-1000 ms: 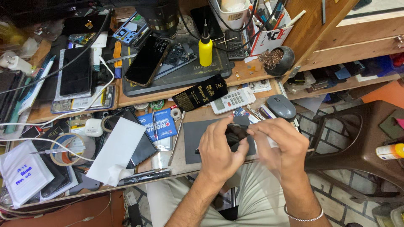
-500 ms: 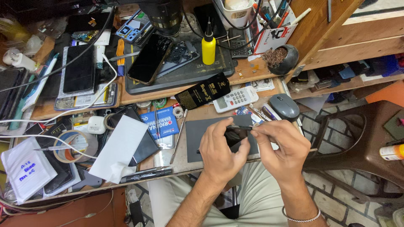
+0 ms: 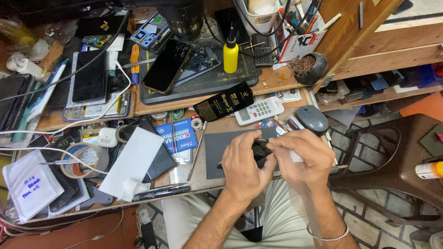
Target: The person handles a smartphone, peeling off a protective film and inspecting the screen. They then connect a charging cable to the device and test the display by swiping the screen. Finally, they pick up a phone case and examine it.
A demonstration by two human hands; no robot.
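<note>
Head view: the left hand (image 3: 244, 168) clamps a small dark phone part (image 3: 259, 150) over the grey mat (image 3: 221, 150); the right hand (image 3: 300, 159), at three o'clock, pinches its edge; a slip could drop it off the bench

A mobile phone repair workshop: a cluttered wooden workbench (image 3: 152, 108) strewn with dismantled smartphones (image 3: 167, 65), loose phone screens (image 3: 90, 76) and cables. A yellow dropper bottle (image 3: 230, 55) stands on a dark work tray (image 3: 203, 85), beside a pot of brass soldering-tip wool (image 3: 308, 67), rolls of tape (image 3: 83, 159), a metal spudger (image 3: 196, 152) and a cup of hand tools (image 3: 295, 18).
</note>
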